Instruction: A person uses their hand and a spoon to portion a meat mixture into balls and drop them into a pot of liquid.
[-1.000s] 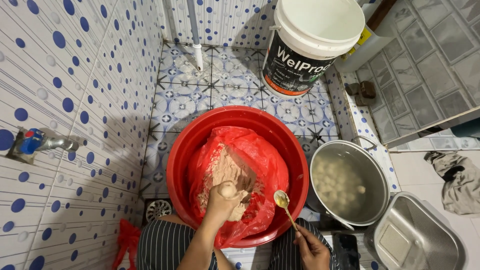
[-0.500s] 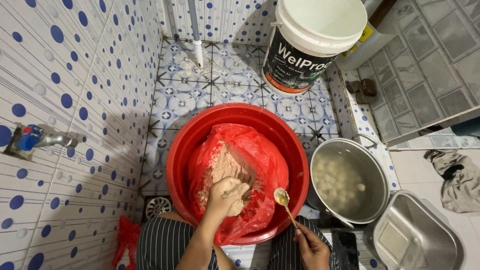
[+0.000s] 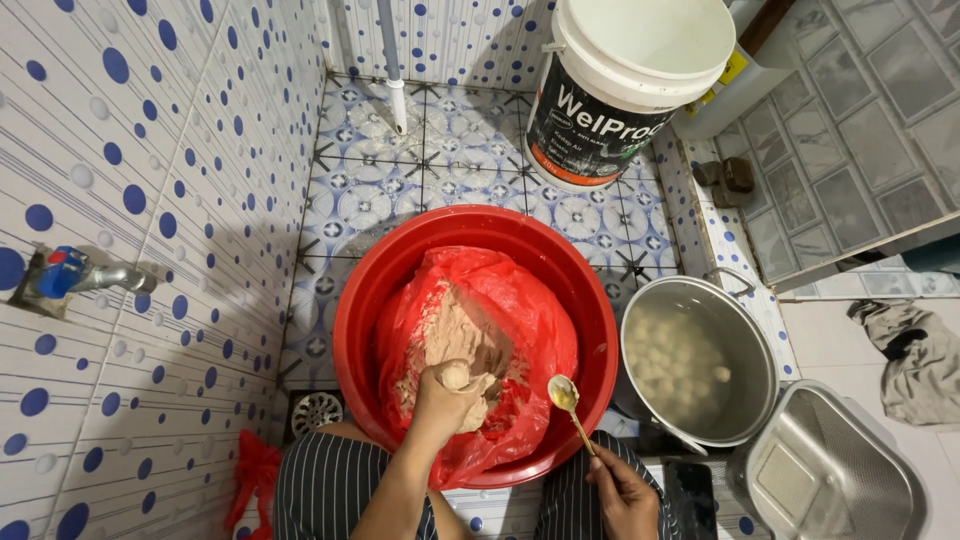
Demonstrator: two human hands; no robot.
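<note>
Low in the frame's centre, the left hand [image 3: 452,398] has closed around a paste ball [image 3: 457,377] squeezed from the mix in the red bag [image 3: 530,330]; the right hand [image 3: 622,490] still grips the spoon [image 3: 572,408], lower right.

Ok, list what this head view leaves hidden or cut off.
- Left hand: palm buried in the paste, grip unclear.
- Right hand: cut by the bottom edge.
- Pot: cloudy water blurs the balls' count.
- Square tin: corner cut off.
- White bucket: top out of frame.
</note>
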